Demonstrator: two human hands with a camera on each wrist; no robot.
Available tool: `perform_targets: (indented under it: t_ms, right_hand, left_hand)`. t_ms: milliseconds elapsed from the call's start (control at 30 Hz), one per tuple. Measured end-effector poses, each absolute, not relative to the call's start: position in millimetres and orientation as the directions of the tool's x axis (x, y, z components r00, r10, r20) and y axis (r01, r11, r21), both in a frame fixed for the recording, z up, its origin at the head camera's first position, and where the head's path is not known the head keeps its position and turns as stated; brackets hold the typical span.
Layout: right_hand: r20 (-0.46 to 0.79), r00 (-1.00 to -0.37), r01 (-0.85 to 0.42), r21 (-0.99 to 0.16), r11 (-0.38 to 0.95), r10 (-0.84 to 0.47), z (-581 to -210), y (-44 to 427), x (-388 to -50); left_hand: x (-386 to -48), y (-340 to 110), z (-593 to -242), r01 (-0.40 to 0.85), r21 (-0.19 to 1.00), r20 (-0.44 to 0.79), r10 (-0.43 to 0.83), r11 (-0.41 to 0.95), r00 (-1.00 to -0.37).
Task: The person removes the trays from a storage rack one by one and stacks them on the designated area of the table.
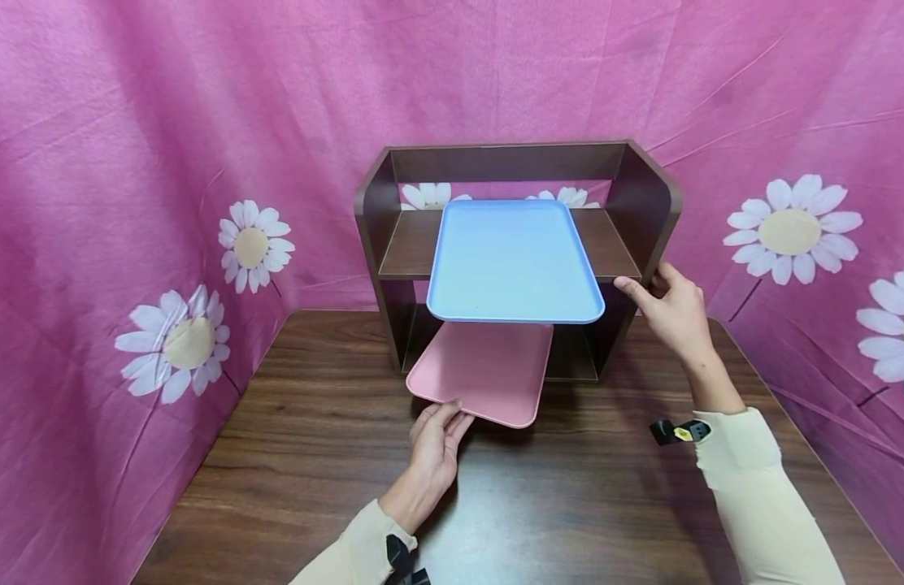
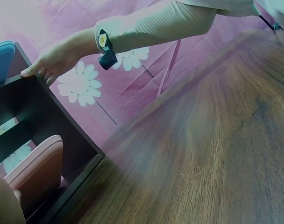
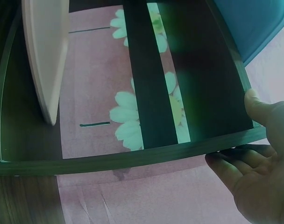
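My left hand (image 1: 432,451) pinches the front edge of a pink tray (image 1: 488,370), thumb on top and fingers beneath. The tray's back part reaches into the lower compartment of a dark brown two-level shelf (image 1: 660,211), and its front sticks out, turned slightly. With my right hand (image 1: 675,317) I grip the shelf's right side panel near the middle board; in the right wrist view the thumb of this hand (image 3: 259,172) lies on one side of the panel and the fingers on the other. A light blue tray (image 1: 510,260) rests on the upper board, jutting out past its front edge.
The shelf stands at the back of a brown wood-grain table (image 1: 306,455). A pink curtain (image 1: 496,73) with large white daisies (image 1: 792,231) hangs behind and along both sides. The blue tray overhangs the back part of the pink one.
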State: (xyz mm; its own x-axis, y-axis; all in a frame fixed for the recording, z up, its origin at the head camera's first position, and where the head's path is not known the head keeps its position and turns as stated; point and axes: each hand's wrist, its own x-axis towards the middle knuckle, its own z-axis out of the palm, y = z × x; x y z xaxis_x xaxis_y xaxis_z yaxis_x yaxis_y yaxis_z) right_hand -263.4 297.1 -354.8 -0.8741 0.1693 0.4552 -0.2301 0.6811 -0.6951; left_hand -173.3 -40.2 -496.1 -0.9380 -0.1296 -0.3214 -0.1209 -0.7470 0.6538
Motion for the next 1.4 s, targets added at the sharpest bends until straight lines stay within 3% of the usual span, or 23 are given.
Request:
perform_targets:
  t_ms: [933, 1400]
  right_hand:
    - [0.453, -0.876, -0.228, -0.695, 0.682, 0.169, -354.5, 297.4, -264.0]
    - [0.450, -0.877, -0.222, -0.694, 0.685, 0.172, -353.6, 297.7, -263.5]
  left_hand:
    - [-180.5, -81.0, -498.8, -0.089, 0.677, -0.287, -0.150, -0.731, -0.946]
    - [-184.1, -108.4, -502.8, -0.133, 0.708, -0.218, -0.036, -0.694, -0.975]
